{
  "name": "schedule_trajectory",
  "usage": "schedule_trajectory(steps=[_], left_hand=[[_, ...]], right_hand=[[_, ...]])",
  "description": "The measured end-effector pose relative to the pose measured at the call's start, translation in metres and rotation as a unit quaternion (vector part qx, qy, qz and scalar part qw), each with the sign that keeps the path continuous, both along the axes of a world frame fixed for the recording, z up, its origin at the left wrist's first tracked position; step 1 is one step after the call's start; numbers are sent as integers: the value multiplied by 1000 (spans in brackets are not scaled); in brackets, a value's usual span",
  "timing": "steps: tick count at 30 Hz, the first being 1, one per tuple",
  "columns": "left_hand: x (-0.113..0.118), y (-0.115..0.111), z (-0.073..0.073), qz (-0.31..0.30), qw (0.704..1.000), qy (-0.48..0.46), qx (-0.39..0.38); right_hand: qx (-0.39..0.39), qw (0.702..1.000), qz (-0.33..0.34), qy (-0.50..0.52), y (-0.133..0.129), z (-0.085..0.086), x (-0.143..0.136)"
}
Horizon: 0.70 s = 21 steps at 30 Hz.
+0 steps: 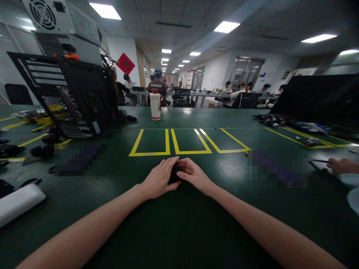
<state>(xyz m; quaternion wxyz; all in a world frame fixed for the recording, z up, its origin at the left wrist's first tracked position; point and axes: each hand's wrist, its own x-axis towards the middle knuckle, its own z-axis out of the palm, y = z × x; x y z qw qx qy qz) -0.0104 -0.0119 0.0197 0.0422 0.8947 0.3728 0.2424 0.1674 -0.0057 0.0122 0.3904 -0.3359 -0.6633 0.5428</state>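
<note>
Both my hands meet at the middle of the dark green table (179, 224). My left hand (158, 179) and my right hand (193, 175) close together around a small black object (174, 174). The fingers hide most of it, so I cannot tell what it is. It rests on or just above the tabletop. Right behind the hands, three yellow taped boxes (190, 142) are marked on the table.
An open black computer case (75, 93) with a grey power supply (61, 26) on top stands at the far left. A white bottle (155, 106) stands behind the boxes. A white bar (19, 201) lies near left. Another person's hand (342, 165) rests at right. Cables and parts (269, 120) lie far right.
</note>
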Motion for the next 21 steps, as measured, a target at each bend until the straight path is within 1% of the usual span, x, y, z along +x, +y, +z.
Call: schedule_trajectory(steps=[4,8,13,17,21], left_hand=[[-2,1,-4,-8,1000,-13,2],[-4,2,-8,-14,1000,-12,5],[-5,2,-4,-18,1000,0,5],[-6,0,-2,-9,1000,18,8],[-6,-3,-1,7,999,45,19]], right_hand=[[17,1000,5,7,-2,1,-2],[18,1000,4,14,-4,3,-4],[10,1000,-23,8,-2,2,-4],[-3,1000,-9,3,1,2,-2],[-23,1000,-12,-12,2,3,-1]])
